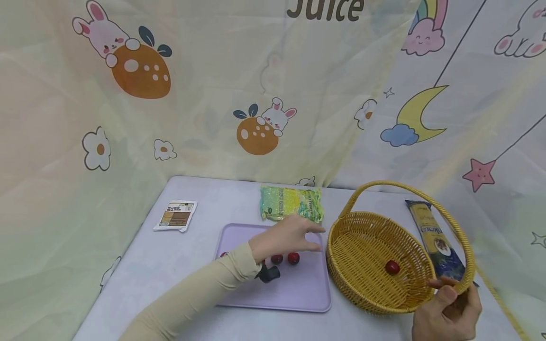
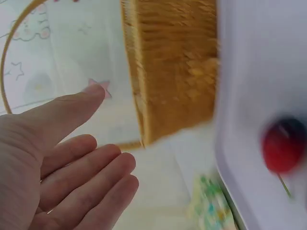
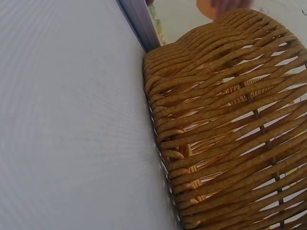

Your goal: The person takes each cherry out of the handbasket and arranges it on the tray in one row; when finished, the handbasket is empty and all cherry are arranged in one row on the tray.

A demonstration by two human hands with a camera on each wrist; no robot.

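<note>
My left hand (image 1: 290, 236) hangs over the lilac tray (image 1: 298, 296), its thumb and fingers spread apart and nothing between them. In the left wrist view the same hand (image 2: 72, 158) shows relaxed fingers, with the basket's side beyond. Several red cherries, among them one cherry (image 1: 293, 258) at the right and another (image 1: 277, 259) beside it, lie on the tray; the forearm hides part of it. A stemmed cherry (image 2: 284, 146) appears blurred there. My right hand (image 1: 448, 310) grips the woven basket (image 1: 358, 255) at the foot of its handle. One cherry (image 1: 392, 267) lies inside the basket.
A green and yellow packet (image 1: 292, 201) lies behind the tray. To the left is a small white and brown packet (image 1: 176, 215). A long blue and gold bag (image 1: 435, 237) lies right of the basket, partly behind its handle. Printed cloth (image 1: 204, 85) hangs behind the table.
</note>
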